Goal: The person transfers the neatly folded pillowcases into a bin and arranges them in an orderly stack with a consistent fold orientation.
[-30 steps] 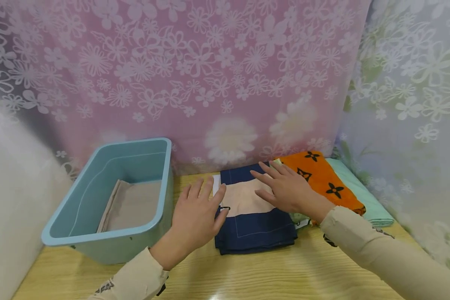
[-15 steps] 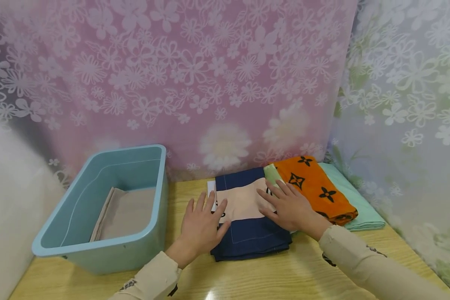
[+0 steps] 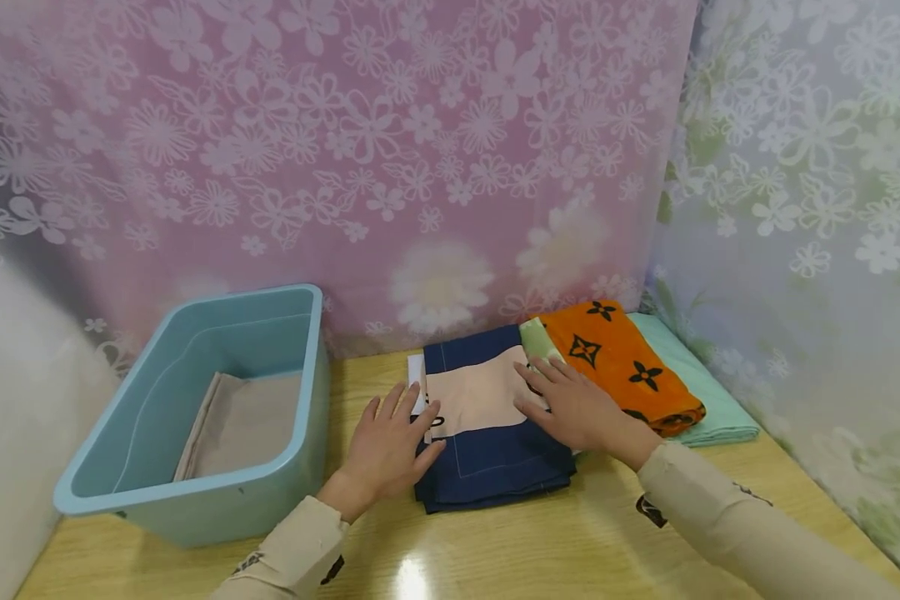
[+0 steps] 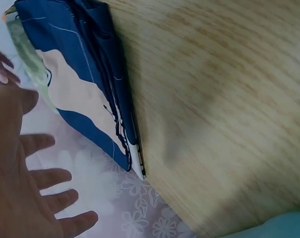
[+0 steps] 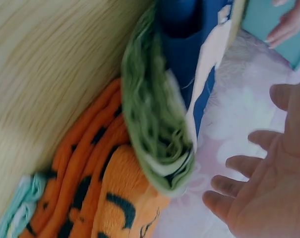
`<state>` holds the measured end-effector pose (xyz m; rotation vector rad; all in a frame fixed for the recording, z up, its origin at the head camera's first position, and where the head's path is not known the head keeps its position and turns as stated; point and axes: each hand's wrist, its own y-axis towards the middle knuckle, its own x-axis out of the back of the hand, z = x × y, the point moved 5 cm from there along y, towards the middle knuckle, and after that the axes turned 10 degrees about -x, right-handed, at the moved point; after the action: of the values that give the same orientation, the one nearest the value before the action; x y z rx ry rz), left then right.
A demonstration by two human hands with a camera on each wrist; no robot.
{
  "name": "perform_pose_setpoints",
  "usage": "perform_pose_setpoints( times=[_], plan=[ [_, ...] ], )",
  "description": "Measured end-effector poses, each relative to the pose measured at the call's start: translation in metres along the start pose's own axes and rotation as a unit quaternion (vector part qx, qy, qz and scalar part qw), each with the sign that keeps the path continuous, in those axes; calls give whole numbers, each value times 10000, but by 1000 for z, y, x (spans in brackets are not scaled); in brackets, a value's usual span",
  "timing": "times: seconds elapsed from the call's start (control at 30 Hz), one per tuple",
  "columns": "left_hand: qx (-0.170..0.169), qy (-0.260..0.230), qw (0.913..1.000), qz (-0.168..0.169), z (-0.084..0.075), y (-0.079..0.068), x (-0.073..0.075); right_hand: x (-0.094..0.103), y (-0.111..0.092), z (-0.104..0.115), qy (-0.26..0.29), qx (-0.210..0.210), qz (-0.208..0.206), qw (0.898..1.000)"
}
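A folded navy cloth with a pale pink band (image 3: 483, 392) lies flat on the table. My left hand (image 3: 386, 446), fingers straight and spread, is at its left edge. Over its right side is my right hand (image 3: 573, 408), also with straight fingers. In the left wrist view the left hand (image 4: 21, 163) appears apart from the cloth, holding nothing. Nothing is held by the right hand (image 5: 273, 173) in the right wrist view either. Beside the navy cloth, a folded green cloth (image 5: 154, 114) shows its layered edge, and it is mostly hidden from the head view.
On the left stands a blue plastic tub (image 3: 311, 392) with a folded beige cloth (image 3: 251, 425) inside. To the right lie a folded orange towel with black motifs (image 3: 615, 367) and a mint-green cloth (image 3: 720, 408). Floral curtains (image 3: 390, 167) border the wooden table (image 3: 495, 550).
Both hands have come slightly lower and nearer the front, the right one uncovering some green cloth behind its fingers. The head view has shifted a little right. The cloths look unmoved.
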<state>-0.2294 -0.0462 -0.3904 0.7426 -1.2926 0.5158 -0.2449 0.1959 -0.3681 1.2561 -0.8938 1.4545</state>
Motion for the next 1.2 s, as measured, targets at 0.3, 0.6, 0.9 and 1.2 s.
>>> perform_pose_setpoints(
  times=[0.3,0.6,0.9,1.2],
  plan=[
    [902,-1570,9832,-224,17,1,3,8,10,1,1983,-106,594,9783],
    [1968,-4010,8946,-127,36,0,-9,1,17,-9,2920,-885,1270,9438],
    [2562,-4960,8295,166,47,6,-34,-7,22,-22,2906,-1442,1472,9344],
    [3224,-6394,6975,-264,48,6,-52,-11,31,-25,3279,-2021,1944,9021]
  ],
)
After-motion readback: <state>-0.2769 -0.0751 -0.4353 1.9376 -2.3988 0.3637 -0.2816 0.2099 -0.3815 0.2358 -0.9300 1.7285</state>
